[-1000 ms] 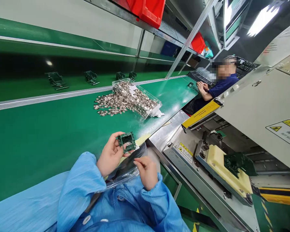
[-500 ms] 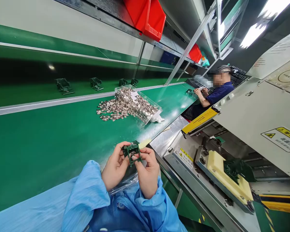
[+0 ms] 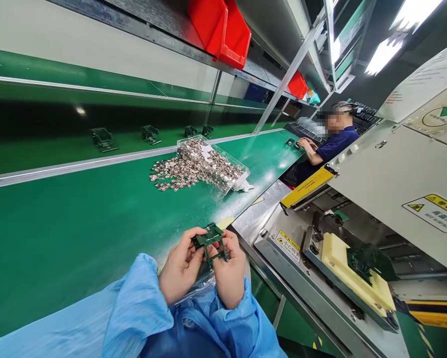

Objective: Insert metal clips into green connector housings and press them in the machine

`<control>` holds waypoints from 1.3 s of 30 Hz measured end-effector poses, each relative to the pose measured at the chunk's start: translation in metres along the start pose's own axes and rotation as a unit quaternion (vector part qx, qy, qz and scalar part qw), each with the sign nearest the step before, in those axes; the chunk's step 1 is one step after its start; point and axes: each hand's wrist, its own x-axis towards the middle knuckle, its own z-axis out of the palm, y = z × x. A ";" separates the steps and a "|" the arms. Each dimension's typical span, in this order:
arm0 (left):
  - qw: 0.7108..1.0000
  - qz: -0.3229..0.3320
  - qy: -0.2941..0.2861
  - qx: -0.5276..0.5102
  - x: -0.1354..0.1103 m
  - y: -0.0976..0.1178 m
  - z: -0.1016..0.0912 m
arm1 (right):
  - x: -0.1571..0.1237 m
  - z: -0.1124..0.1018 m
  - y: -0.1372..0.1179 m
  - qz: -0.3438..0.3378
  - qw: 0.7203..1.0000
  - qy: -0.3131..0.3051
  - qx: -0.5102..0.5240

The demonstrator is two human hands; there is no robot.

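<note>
A small dark green plastic frame part (image 3: 210, 241) is held between both my hands just above the near edge of the green table (image 3: 77, 223). My left hand (image 3: 181, 266) grips its left side with curled fingers. My right hand (image 3: 228, 268) pinches its right side. Under my wrists lies a clear plastic bag (image 3: 193, 291). Both my arms wear light blue sleeves. A pile of small shiny metal pieces (image 3: 171, 174) spills from a clear tray (image 3: 223, 171) farther out on the table.
A machine to my right carries a cream block (image 3: 352, 276) with a green part (image 3: 368, 261) on it. Several green parts (image 3: 104, 139) stand on the conveyor belt beyond. Red bins (image 3: 218, 27) sit overhead. Another person (image 3: 329, 141) works at the far end.
My right hand rose from the plastic bag and took hold of the green part together with my left hand. The part is now tilted between both hands, slightly farther right.
</note>
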 end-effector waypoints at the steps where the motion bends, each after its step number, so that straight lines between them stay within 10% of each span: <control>1: 1.000 0.000 -0.001 -0.001 0.000 0.001 0.000 | -0.001 0.000 0.002 0.010 1.000 -0.003 0.026; 8: 0.997 -0.025 -0.052 -0.044 -0.001 0.003 -0.002 | -0.005 -0.005 0.015 0.087 0.977 -0.024 0.192; 13: 0.989 -0.081 -0.098 -0.071 0.002 0.018 0.001 | -0.003 -0.045 0.008 0.007 0.986 -0.114 0.118; 18: 0.945 -0.100 -0.313 -0.011 0.018 0.052 0.012 | -0.015 -0.104 -0.012 -0.068 0.987 -0.148 0.003; 21: 0.915 -0.041 -0.401 0.018 0.051 0.067 0.045 | -0.029 -0.153 -0.017 -0.082 0.995 -0.058 0.004; 23: 0.916 0.052 -0.394 0.056 0.074 0.071 0.089 | -0.038 -0.193 -0.017 -0.127 0.986 0.112 -0.003; 28: 0.888 0.219 -0.395 0.084 0.096 0.072 0.231 | -0.053 -0.288 -0.016 -0.189 0.821 0.531 -0.091; 33: 0.894 0.175 -0.406 0.070 0.102 0.062 0.310 | -0.042 -0.333 -0.021 -0.143 0.849 0.493 -0.125; 39: 0.910 0.122 -0.393 0.046 0.112 0.076 0.261 | 0.007 -0.343 -0.027 -0.115 0.900 0.371 -0.196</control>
